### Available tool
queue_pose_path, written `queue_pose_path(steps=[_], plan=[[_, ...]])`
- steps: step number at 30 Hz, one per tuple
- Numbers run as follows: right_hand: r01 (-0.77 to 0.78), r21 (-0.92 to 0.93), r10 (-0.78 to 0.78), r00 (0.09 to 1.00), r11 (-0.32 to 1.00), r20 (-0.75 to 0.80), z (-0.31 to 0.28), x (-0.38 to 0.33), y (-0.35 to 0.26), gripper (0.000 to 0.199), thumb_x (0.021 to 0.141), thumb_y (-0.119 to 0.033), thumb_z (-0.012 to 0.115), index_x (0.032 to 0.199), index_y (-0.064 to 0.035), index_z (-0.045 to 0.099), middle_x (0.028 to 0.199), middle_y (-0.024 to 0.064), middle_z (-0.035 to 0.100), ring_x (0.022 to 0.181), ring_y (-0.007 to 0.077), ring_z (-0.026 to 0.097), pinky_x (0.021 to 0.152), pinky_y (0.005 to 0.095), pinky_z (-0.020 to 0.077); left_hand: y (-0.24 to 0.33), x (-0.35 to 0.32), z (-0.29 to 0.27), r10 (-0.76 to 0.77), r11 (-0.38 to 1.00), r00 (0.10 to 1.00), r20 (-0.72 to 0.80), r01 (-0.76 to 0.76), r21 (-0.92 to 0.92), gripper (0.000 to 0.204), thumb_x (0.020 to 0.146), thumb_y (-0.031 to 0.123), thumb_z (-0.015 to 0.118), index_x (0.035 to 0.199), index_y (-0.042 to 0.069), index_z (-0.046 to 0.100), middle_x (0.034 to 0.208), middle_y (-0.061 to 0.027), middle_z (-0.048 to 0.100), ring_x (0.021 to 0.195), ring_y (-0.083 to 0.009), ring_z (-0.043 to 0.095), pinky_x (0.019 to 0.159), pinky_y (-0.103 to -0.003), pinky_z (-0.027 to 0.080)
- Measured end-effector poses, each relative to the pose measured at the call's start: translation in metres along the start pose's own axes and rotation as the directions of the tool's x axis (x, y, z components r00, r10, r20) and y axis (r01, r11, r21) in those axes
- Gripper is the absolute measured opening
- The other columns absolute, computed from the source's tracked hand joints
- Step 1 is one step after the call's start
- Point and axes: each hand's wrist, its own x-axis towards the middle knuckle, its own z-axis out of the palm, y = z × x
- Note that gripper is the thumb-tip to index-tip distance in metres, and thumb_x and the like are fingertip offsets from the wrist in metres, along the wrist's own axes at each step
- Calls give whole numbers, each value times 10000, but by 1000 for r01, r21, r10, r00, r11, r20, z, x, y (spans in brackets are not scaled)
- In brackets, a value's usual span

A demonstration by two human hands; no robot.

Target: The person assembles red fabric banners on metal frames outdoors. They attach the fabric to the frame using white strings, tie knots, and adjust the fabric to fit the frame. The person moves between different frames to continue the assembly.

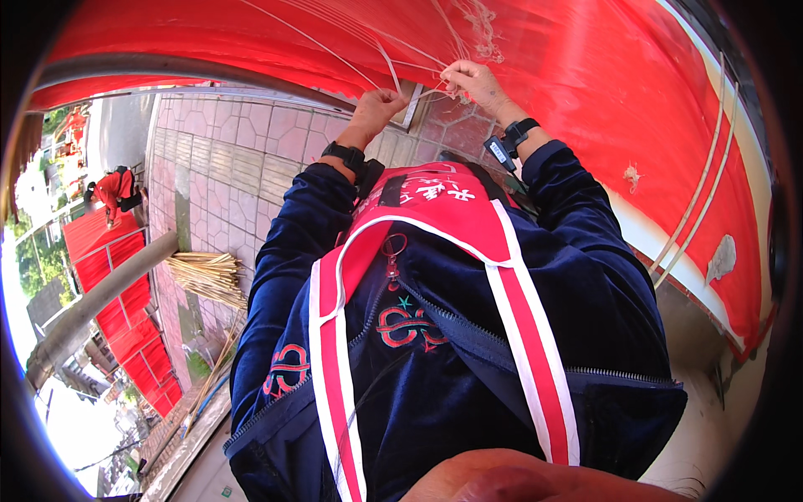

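My left hand is closed in a pinch on a pale string that runs up from it over the red sheet. A little higher and to the right, my right hand also pinches pale string, its fingertips close to the sheet. Between the two hands a short pale strand passes. Several thin strings fan out across the sheet to the upper left. Beyond my right hand lies a frayed tangle of thread. Exactly where each strand ends inside my fingers is hidden.
A dark pole runs along the sheet's left part. Two thin rods or cords lie over its right side. Paving shows below. At left are a bundle of sticks, a thick pole, red panels and another person.
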Motion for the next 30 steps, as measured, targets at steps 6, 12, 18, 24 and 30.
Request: queue_pose_path(steps=[6,12,18,24,30], plan=[[184,95,-169,974,978,-151,-39,4,-22,149,964,-132,570,981,-16,661,989,88,722,753,107,654,717,255,534,-15,-3,-21,-10,935,988,-156,64,348,306,806,337,731,868,38,713,699,-82,661,652,-173,617,661,-319,489],[229,-14,-229,964,973,-133,-46,7,-25,147,968,-136,572,991,-15,651,943,71,713,736,96,632,707,247,531,-3,-6,-18,32,977,997,-72,-17,211,246,829,282,720,880,41,719,728,-47,665,683,-131,605,677,-292,484],[-46,-79,61,980,996,191,2,5,-10,230,916,-190,665,1063,-13,652,843,21,666,706,70,589,645,220,496,28,-9,-4,-8,985,994,106,-11,175,177,867,214,706,855,38,706,750,33,622,715,-59,537,676,-247,433],[-75,-165,134,913,983,386,36,7,-10,258,865,-210,718,1029,-12,686,787,-7,631,693,61,553,624,209,445,39,-12,-11,50,996,993,103,-57,66,185,863,232,714,836,50,716,717,44,595,674,-51,502,626,-235,398],[47,-254,48,934,966,355,51,11,-1,195,855,-200,712,948,-29,706,784,-14,635,705,66,563,644,220,450,37,-13,-11,39,992,996,82,-49,114,193,873,238,707,835,48,713,686,47,567,647,-57,480,597,-245,389]])
